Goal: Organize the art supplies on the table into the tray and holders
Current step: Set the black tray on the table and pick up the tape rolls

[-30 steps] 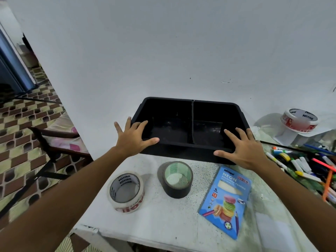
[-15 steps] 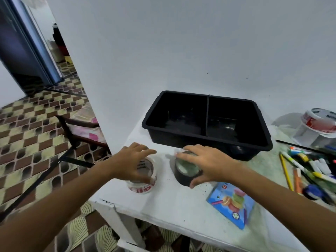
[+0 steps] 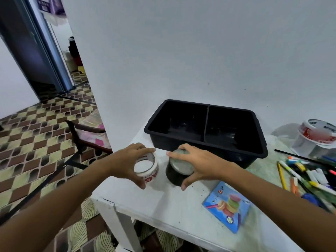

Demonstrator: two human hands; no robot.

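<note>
Left hand grips white tape; right hand grips black tape.

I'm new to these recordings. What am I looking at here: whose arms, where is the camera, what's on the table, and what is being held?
No machine here: a person's two bare arms, filmed by a camera worn on their head, looking down. The left hand has its grip round a clear tape roll with red print; the right hand grips a black tape roll. Behind them on the white table stands an empty black two-compartment tray. A blue pencil pack lies nearer, with loose pens and markers at the right.
</note>
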